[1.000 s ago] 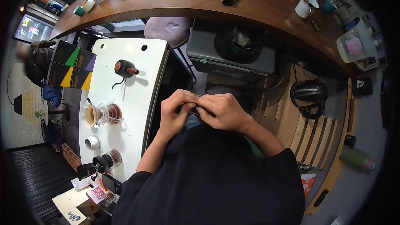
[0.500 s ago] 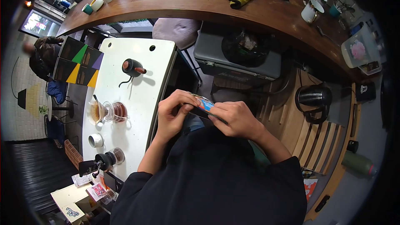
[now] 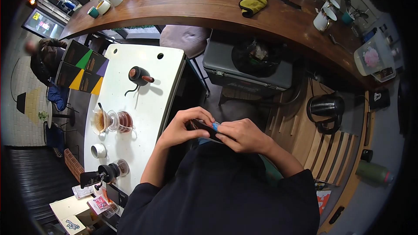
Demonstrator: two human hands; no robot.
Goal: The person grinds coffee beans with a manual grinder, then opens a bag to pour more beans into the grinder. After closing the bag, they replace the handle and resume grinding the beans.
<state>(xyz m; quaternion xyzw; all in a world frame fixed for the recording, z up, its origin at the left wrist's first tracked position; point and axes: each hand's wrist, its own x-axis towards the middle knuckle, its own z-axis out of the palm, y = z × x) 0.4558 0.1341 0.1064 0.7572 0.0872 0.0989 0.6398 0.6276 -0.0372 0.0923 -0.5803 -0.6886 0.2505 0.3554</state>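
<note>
In front of my dark shirt, both hands hold a small flat dark pouch (image 3: 215, 126) with a blue printed part. My left hand (image 3: 176, 129) curls around its left end, fingers on the far side and thumb on the near side, with a dark gap between them. My right hand (image 3: 244, 135) pinches the other end, covering most of the print. Left of my hands, the white table (image 3: 150, 67) carries a black gooseneck kettle (image 3: 139, 75), a glass dripper with a filter (image 3: 99, 121), a server of brown liquid (image 3: 125, 122), a white cup (image 3: 99, 150) and a hand grinder (image 3: 109, 172).
A wooden counter (image 3: 174, 6) curves across the top, with a yellow-black glove (image 3: 253, 3) and mugs on it. Below stand a round stool (image 3: 185, 39) and a grey cooler (image 3: 213, 56). An electric kettle (image 3: 325, 111) is at right. A person (image 3: 43, 61) is far left.
Both hands have come slightly closer to my body. My left fingers and thumb have spread around the pouch's end, showing a dark gap; less of the blue print shows.
</note>
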